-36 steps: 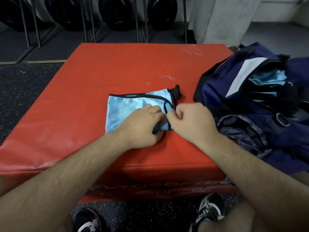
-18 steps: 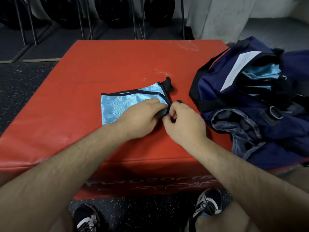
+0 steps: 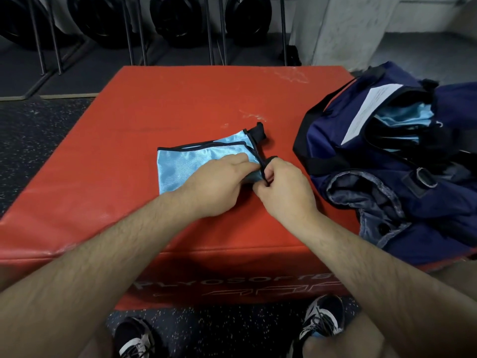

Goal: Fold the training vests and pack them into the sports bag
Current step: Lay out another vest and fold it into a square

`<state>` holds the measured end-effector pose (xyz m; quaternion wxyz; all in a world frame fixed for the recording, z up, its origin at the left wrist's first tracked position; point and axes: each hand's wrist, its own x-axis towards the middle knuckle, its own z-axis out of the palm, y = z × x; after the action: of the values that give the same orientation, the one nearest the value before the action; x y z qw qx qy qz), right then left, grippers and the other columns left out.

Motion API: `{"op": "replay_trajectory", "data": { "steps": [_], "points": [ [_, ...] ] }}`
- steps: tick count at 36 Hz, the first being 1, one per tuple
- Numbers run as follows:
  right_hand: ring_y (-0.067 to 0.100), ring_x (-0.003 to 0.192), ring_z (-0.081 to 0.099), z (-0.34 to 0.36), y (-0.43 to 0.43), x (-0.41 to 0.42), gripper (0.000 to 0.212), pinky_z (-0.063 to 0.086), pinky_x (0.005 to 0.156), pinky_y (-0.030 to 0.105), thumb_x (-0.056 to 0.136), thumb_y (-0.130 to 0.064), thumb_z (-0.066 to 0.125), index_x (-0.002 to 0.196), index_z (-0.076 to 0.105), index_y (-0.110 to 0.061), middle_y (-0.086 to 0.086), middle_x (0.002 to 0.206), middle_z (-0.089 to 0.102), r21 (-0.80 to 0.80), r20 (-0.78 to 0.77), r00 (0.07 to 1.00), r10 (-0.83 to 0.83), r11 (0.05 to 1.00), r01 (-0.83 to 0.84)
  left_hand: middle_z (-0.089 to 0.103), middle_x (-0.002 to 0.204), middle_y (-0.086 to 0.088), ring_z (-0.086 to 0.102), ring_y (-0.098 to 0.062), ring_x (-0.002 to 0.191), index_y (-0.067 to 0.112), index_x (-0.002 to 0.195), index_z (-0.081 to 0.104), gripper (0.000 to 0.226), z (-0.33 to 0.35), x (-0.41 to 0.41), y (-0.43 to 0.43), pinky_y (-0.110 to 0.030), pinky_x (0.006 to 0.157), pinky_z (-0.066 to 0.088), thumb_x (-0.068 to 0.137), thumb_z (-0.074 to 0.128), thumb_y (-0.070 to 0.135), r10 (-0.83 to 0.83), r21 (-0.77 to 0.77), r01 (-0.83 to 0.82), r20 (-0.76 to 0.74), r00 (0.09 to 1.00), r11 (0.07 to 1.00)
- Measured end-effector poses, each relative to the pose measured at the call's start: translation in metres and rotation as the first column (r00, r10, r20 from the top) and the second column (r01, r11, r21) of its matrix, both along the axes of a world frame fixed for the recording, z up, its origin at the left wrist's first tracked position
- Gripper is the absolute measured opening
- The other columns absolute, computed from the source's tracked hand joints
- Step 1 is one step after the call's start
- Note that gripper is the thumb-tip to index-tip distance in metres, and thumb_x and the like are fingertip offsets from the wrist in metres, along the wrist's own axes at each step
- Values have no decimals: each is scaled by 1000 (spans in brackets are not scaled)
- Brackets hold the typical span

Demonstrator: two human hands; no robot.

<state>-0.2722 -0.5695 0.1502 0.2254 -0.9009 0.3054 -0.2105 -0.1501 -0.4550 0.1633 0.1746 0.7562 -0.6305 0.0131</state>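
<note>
Head view: we see a shiny light-blue mesh vest (image 3: pixel 188 164), black-trimmed and folded square, lying mid-bench (image 3: pixel 103 177) left of the crumpled navy sports bag (image 3: pixel 361 140). Our left hand (image 3: pixel 216 187) presses it flat; our right hand (image 3: pixel 284 187) pinches its black strap, fingertips hidden.

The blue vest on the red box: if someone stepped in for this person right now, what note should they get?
Left hand: pressing down on the folded light-blue vest.
Right hand: pinching the vest's black trim at its right edge.
The vest lies on the red box. The navy sports bag sits open at the right, with blue fabric already inside.
Left: finish this fold, then pack the vest in the bag.
</note>
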Motion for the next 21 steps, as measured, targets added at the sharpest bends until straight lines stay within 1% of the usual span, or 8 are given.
{"op": "replay_trajectory", "data": {
  "steps": [2, 4, 5, 8, 11, 14, 18, 21],
  "points": [
    [19, 69, 55, 1, -2, -1, 13, 47, 63, 35, 78, -20, 66, 80, 53, -17, -6, 74, 54, 23, 30, 999, 28, 999, -28, 54, 102, -2, 56, -27, 98, 15, 126, 57, 43, 1, 3, 1, -43, 76, 49, 86, 45, 3, 2, 8, -2, 52, 999, 1000],
    [15, 68, 54, 3, -5, -2, 10, 47, 65, 35, 79, -17, 66, 82, 56, -17, -9, 71, 52, 28, 47, 997, 67, 997, -69, 54, 103, -1, 55, -26, 99, 17, 127, 56, 46, 1, 5, 2, -36, 73, 41, 85, 47, 1, 5, 11, -7, 119, 993, 1000],
    [14, 68, 53, 3, -6, -3, 10, 47, 65, 35, 79, -15, 66, 82, 57, -17, -9, 71, 51, 22, 54, 994, 92, 995, -93, 54, 104, 0, 55, -25, 101, 17, 128, 55, 47, 1, 5, 2, -35, 73, 38, 85, 48, 0, 5, 9, -6, 148, 989, 1000],
    [14, 69, 49, 3, -9, -4, 12, 45, 65, 37, 78, -10, 64, 82, 54, -16, -10, 70, 47, -11, 88, 986, 144, 990, -143, 55, 110, -1, 55, -24, 107, 16, 130, 53, 50, 1, 3, 3, -35, 77, 36, 83, 50, 0, 5, 1, -5, 181, 983, 1000],
    [14, 69, 44, -2, -8, -4, 13, 38, 62, 33, 78, -7, 61, 82, 50, -13, -11, 69, 43, -15, 117, 981, 152, 988, -151, 54, 114, -3, 53, -25, 109, 15, 133, 51, 53, 0, -2, 2, -36, 82, 36, 83, 50, 0, 13, -6, -12, 173, 985, 1000],
    [18, 72, 43, -8, -6, -1, 14, 30, 65, 29, 80, -7, 55, 83, 44, -14, -11, 74, 42, 3, 151, 980, 131, 991, -133, 55, 114, -6, 54, -28, 106, 11, 134, 50, 54, -4, -4, 2, -39, 83, 42, 81, 51, -1, 18, -24, -14, 159, 987, 1000],
    [22, 80, 43, -11, 1, 2, 17, 30, 69, 33, 83, -5, 51, 86, 39, -17, -4, 87, 45, 18, 165, 983, 74, 997, -78, 53, 113, -8, 52, -28, 103, 9, 134, 49, 54, -5, -8, 1, -43, 84, 46, 81, 49, -3, 23, -35, -19, 112, 993, 999],
    [20, 77, 40, -10, 4, 1, 21, 30, 67, 33, 84, -3, 50, 90, 37, -19, -2, 92, 43, -53, 151, 985, 84, 996, -77, 53, 112, -8, 52, -29, 103, 8, 134, 48, 53, -6, -9, 1, -46, 85, 46, 82, 47, -4, 31, -37, -29, 76, 997, 999]
  ]
}}
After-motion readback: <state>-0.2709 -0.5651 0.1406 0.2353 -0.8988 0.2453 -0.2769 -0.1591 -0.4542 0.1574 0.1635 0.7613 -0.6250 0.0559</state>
